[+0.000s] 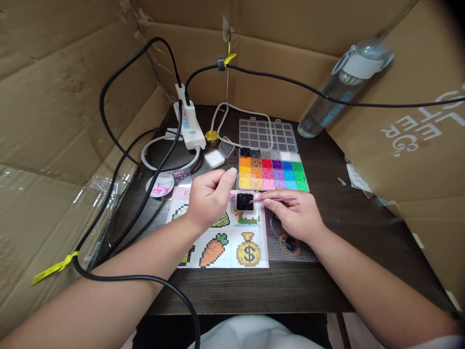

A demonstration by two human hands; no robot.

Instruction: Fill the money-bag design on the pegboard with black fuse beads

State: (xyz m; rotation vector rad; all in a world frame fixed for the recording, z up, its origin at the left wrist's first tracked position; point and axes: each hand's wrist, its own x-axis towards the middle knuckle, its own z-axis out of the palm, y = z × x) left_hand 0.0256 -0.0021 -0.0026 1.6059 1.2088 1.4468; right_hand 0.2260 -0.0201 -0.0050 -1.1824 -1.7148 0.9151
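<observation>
Pinched in my right hand (294, 211) is a pair of thin pinkish tweezers (274, 198). Their tips reach into a small clear box of black beads (244, 201), which sits on a printed pattern sheet (232, 249). My left hand (209, 198) is closed with the thumb up, just left of that box; whatever its curled fingers may hold is hidden. Partly under my right hand lies a clear pegboard (305, 252) with an orange ring and dark beads on it. Behind the bead box stands a sorting case (272, 169) of many-coloured beads, its lid folded back.
On the left are a white dish with pink beads (160, 185), a small box of white beads (214, 158), a gold cup (211, 138) and a power strip (191, 126). A black cable (160, 169) loops across. A water bottle (337, 92) leans at the right against cardboard walls.
</observation>
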